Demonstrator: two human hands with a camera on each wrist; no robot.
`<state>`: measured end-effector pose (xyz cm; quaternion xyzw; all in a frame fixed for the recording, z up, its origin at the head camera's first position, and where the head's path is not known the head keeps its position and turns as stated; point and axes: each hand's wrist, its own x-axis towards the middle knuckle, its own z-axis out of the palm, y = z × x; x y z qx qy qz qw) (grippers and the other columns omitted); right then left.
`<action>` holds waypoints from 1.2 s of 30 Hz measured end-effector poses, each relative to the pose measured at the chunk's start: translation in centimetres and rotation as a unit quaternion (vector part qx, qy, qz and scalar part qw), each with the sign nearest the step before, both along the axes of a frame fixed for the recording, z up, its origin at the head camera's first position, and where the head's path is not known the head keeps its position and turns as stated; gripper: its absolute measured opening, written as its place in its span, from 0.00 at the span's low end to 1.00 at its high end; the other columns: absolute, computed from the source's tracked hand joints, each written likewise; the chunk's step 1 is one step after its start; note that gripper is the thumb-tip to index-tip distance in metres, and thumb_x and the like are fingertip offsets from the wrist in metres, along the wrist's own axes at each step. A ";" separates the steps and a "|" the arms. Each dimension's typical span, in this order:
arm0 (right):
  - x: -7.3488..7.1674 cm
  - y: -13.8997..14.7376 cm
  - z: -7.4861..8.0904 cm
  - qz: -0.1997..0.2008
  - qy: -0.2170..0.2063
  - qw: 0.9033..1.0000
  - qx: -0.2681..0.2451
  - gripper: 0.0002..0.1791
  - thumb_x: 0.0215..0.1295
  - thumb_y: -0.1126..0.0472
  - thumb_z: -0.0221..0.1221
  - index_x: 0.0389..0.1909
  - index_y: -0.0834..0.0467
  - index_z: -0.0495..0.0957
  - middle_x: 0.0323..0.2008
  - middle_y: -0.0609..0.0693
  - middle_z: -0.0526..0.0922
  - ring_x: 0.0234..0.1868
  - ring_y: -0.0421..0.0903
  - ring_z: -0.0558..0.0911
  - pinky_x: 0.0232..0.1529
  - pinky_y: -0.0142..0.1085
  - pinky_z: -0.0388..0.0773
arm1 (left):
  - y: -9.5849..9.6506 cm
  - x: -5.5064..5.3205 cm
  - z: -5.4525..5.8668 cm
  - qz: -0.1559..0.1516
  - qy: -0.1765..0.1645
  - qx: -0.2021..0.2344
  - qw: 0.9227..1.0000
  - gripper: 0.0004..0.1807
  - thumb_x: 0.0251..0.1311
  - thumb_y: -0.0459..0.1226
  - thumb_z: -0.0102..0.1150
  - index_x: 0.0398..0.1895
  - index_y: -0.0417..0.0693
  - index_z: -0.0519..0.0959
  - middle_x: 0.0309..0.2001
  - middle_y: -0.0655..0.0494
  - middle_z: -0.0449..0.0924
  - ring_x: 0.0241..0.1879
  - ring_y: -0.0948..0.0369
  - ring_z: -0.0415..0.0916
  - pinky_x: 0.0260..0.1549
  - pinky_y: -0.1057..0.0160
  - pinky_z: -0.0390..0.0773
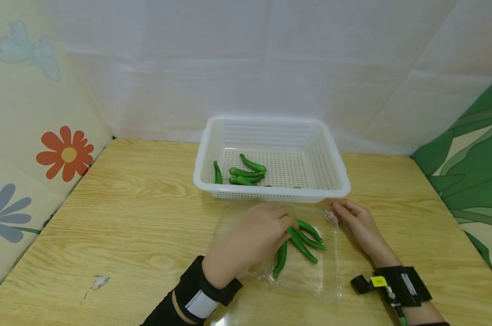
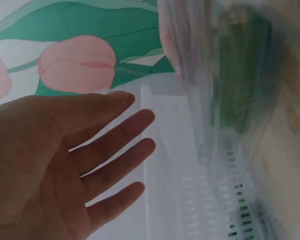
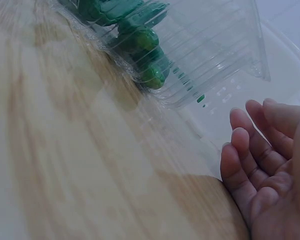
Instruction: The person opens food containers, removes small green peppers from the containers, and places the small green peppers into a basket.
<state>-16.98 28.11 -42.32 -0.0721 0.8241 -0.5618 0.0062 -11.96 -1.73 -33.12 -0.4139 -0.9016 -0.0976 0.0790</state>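
Observation:
Several green chili peppers (image 1: 298, 246) lie in a thin clear plastic tray (image 1: 329, 276) on the table. My left hand (image 1: 254, 237) reaches over the tray's left part, and its fingertips overlap the upper ends of the peppers in the head view. Seen in the left wrist view, the fingers (image 2: 115, 170) are extended and spread, with nothing between them. At the tray's upper right corner is my right hand (image 1: 360, 224), thumb and forefinger close to the crinkled plastic. In the right wrist view its fingers (image 3: 240, 155) are loosely bent beside the tray and hold nothing.
A white perforated basket (image 1: 272, 194) stands just behind the tray, with more green chili peppers (image 1: 246, 174) mostly in its left half. White sheeting (image 1: 246, 68) hangs behind the wooden table (image 1: 140, 217), and patterned panels flank both sides.

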 end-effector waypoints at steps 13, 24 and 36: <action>0.1 -0.1 0.0 -0.009 0.004 1.000 0.003 0.22 0.77 0.57 0.51 0.55 0.74 0.75 0.37 0.35 0.83 0.42 0.30 0.79 0.43 0.21 0.76 | 2.2 1.0 -2.0 -0.013 -0.012 -0.054 0.998 0.13 0.57 0.35 0.67 0.45 0.58 0.84 0.45 0.65 0.82 0.49 0.63 0.76 0.51 0.65 0.74; -0.2 -0.1 -0.1 0.000 -0.002 1.000 -0.008 0.23 0.77 0.57 0.51 0.56 0.75 0.74 0.38 0.36 0.83 0.40 0.31 0.79 0.40 0.22 0.77 | 2.7 1.1 -3.2 0.001 0.031 -0.086 0.996 0.09 0.58 0.39 0.67 0.43 0.60 0.85 0.44 0.66 0.82 0.48 0.64 0.75 0.51 0.65 0.72; -0.2 -0.2 -0.1 0.013 -0.001 0.999 -0.041 0.19 0.77 0.59 0.51 0.52 0.73 0.76 0.34 0.41 0.83 0.34 0.34 0.79 0.36 0.25 0.79 | 3.4 1.4 -3.8 0.025 0.020 -0.168 0.985 0.15 0.60 0.40 0.65 0.51 0.62 0.83 0.51 0.66 0.81 0.55 0.63 0.73 0.62 0.62 0.66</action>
